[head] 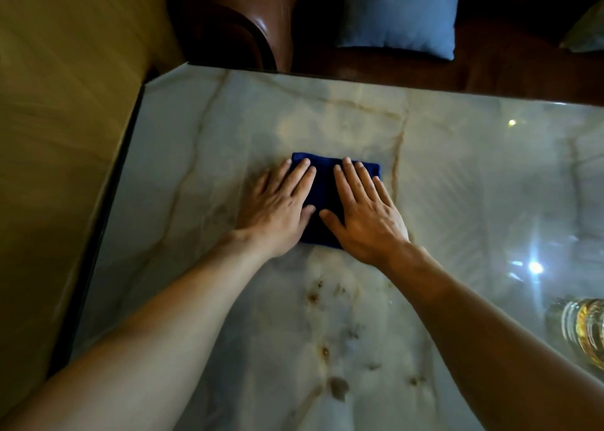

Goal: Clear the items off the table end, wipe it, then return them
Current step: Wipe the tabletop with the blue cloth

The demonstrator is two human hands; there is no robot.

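Two bare hands lie flat, side by side, on a folded dark blue cloth (323, 198) in the middle of a glossy pale marble tabletop with tan veins (202, 175). The left hand (277, 208) covers the cloth's left part, its outer fingers reaching past the cloth's edge onto the stone; the right hand (362, 211) covers the right part. Fingers of both are straight and slightly spread, pressing down rather than curling round anything, and a strip of blue shows between the two thumbs. Nearer the person than the hands, brown specks and smudges mark the marble. Far right of the right forearm, a blurred glass object with gold tones (585, 329) sits at the frame's edge, with bright light reflections on the surface just beyond it. Left of the left hand the tabletop ends at a dark edge, with yellowish-tan floor (58, 136) beside it. Beyond the fingertips, past the table's far edge, stands a dark brown leather sofa (242, 21) holding a light blue cushion (398, 12).
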